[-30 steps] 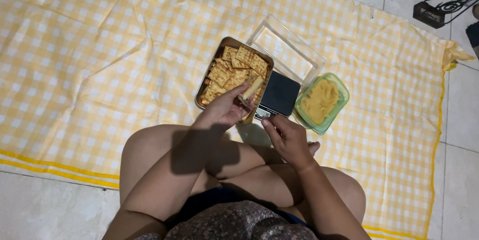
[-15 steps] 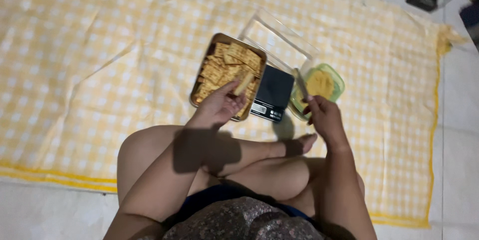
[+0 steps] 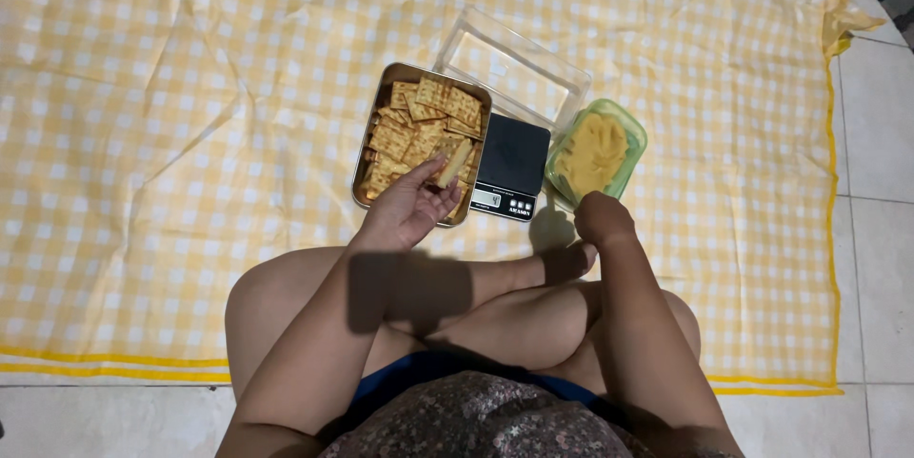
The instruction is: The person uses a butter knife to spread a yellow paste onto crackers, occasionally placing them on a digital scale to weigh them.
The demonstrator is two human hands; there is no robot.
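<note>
My left hand (image 3: 407,209) is palm up over the near end of a metal tray (image 3: 373,117) full of square crackers (image 3: 433,101). Its fingertips hold one cracker (image 3: 456,161) just above the pile. My right hand (image 3: 602,220) is curled into a fist, back towards the camera, at the near edge of a green container (image 3: 636,130) of pale yellow spread (image 3: 592,153). Whether it grips anything is hidden. A small black kitchen scale (image 3: 511,155) lies between the tray and the green container.
An empty clear plastic box (image 3: 514,63) stands behind the scale. Everything rests on a yellow checked cloth (image 3: 190,115) spread over a tiled floor (image 3: 881,229). My crossed bare legs (image 3: 495,310) fill the near middle. Dark objects sit at the top right corner.
My right hand has moved from my lap up and right to the green container's near edge. My left hand stays at the tray, now with a cracker raised in its fingers.
</note>
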